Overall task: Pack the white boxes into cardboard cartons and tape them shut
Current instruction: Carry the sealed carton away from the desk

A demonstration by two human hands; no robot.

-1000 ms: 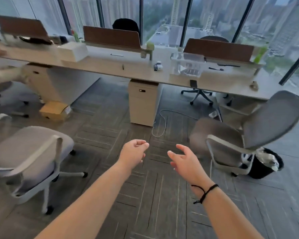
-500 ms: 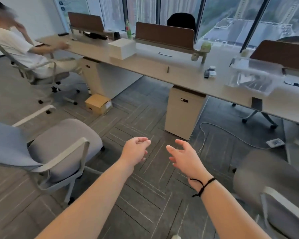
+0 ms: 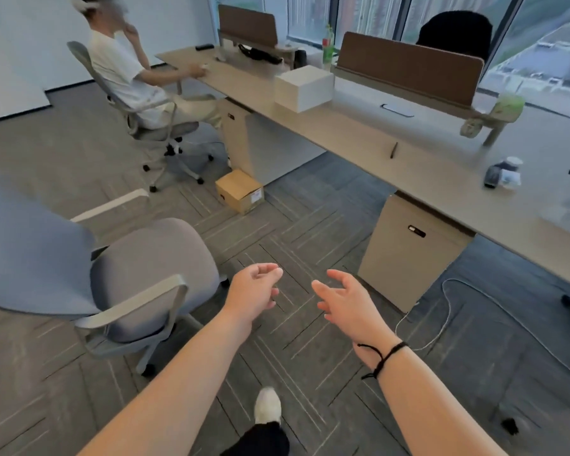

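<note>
left hand (image 3: pixel 252 291): fingers loosely curled, holding nothing
right hand (image 3: pixel 346 301): fingers spread wide, holding nothing
white box (image 3: pixel 304 88): on the desk (image 3: pixel 359 139), far ahead of both hands
cardboard carton (image 3: pixel 240 191): on the floor, ahead of the left hand, closed

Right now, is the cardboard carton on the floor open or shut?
Shut: the carton's top flaps lie flat and closed. Whether tape seals them, cannot tell.

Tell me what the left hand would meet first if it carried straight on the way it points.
Probably nothing soon. The left hand, holding nothing, points over open carpet roughly toward the cardboard carton on the floor by the desk. Depth is unclear, so that line is only approximate.
</note>
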